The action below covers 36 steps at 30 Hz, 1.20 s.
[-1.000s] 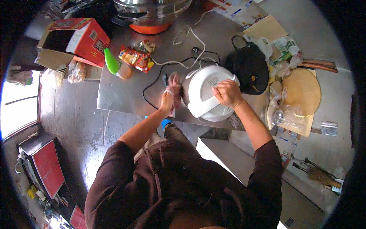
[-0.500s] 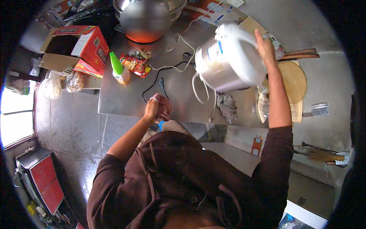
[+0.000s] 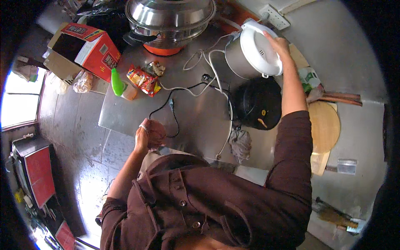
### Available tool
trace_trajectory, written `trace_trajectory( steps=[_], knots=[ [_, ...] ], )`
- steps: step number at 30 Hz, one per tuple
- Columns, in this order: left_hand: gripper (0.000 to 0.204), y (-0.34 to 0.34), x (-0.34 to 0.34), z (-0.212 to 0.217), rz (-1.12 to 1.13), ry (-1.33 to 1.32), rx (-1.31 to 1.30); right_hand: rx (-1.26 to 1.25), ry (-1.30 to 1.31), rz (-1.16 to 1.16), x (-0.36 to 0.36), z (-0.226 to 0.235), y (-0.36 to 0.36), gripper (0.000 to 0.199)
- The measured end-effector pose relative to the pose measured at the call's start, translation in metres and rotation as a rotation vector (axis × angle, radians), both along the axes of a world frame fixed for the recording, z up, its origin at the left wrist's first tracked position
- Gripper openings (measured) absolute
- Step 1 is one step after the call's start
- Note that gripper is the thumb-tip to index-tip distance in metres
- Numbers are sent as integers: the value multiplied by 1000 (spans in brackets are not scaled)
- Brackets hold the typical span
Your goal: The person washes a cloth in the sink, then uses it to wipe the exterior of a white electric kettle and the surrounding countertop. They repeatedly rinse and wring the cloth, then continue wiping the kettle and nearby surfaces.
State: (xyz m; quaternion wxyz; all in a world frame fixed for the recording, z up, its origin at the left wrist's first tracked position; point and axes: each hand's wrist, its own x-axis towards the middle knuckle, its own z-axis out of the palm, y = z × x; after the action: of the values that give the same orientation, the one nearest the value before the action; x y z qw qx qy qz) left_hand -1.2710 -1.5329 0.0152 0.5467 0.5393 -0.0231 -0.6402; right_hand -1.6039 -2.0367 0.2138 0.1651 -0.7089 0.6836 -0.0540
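Note:
My right hand [image 3: 282, 48] grips the edge of a white and silver rice cooker [image 3: 241, 58] at the back right of the metal table [image 3: 196, 121]. The cooker's white lid is down, and whether its base touches the table I cannot tell. In front of the cooker sits a round black appliance [image 3: 254, 98]. My left hand [image 3: 142, 138] is closed around a pinkish cloth [image 3: 156, 132] at the table's front edge. Near that cloth lies a black power cord [image 3: 178, 125]. A crumpled grey rag [image 3: 240, 143] rests in front of the black appliance.
A steel lidded pot [image 3: 171, 21] stands at the back. To the left are a green-capped bottle [image 3: 118, 85], red snack packets [image 3: 142, 80] and an open red carton [image 3: 98, 52]. White cables [image 3: 228, 100] cross the table. A round wooden board [image 3: 324, 127] stands at right, below a power strip [image 3: 275, 16].
The rice cooker has moved back with my right hand, bringing the black appliance into view. My left hand still holds the pinkish cloth. The whole view has shifted.

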Motion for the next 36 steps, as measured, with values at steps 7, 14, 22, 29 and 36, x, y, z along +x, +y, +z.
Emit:
trace_trajectory(
  steps=[7, 14, 22, 29, 36],
  knots=[
    [51, -9, -14, 55, 87, -126, 126, 30, 107, 161, -2, -86, -44, 99],
    [47, -13, -21, 60, 136, -272, 253, -68, 47, 185, 1, -109, -69, 92],
    [48, -16, -18, 25, 115, -327, 204, -451, 201, 176, -53, -123, -103, 77],
    [50, -21, -2, 41, -67, -278, 206, -413, -314, 291, -33, -53, 125, 23],
    [48, -26, 17, 18, -272, -293, 110, 211, -177, -130, -126, -183, 394, 23]
  ],
)
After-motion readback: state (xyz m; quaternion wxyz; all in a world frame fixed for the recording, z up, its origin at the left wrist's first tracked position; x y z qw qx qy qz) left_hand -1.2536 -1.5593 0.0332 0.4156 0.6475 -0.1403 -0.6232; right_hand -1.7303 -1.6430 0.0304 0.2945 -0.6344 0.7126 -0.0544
